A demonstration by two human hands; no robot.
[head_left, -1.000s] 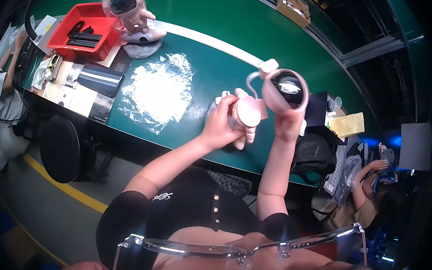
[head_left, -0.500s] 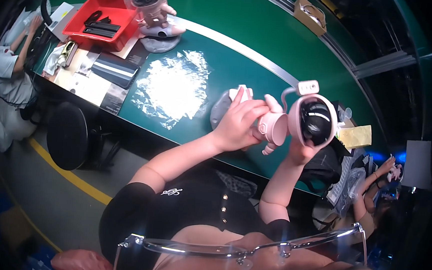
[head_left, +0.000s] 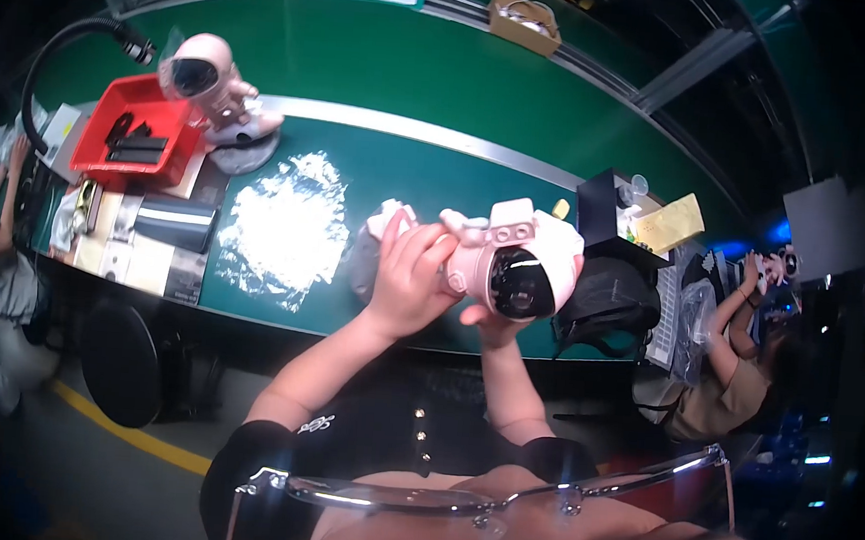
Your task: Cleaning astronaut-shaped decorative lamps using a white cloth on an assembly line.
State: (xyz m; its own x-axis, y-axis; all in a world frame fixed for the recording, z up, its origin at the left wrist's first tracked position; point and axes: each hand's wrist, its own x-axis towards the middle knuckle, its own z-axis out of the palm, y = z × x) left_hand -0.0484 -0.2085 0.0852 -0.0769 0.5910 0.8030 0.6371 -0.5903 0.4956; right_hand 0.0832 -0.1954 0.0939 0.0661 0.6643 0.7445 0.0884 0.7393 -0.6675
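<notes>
Above the table's front edge I hold a pink astronaut figure in two parts. My left hand [head_left: 406,283] is closed around its body [head_left: 463,262], fingers wrapped over the back and legs. My right hand [head_left: 496,333] cups the round helmet head [head_left: 559,254] from below, mostly hidden behind it. The head, with its glossy dark visor [head_left: 522,284], is up against the body's neck; whether they are joined I cannot tell. A small pink box-shaped piece [head_left: 512,221] sits by the head. Behind my left hand shows a grey rounded base [head_left: 361,257].
A finished-looking astronaut figure [head_left: 215,84] on a grey base stands at the back left, beside a red bin [head_left: 89,156] of black parts. Crinkled clear plastic film [head_left: 285,225] lies mid-table. A black bag [head_left: 611,298] and black box [head_left: 602,212] are at right. Co-workers sit on both sides.
My right hand has brought the helmet head leftward against the body's neck; before, they were apart. The box-shaped piece has come along with it. The whole view has shifted.
</notes>
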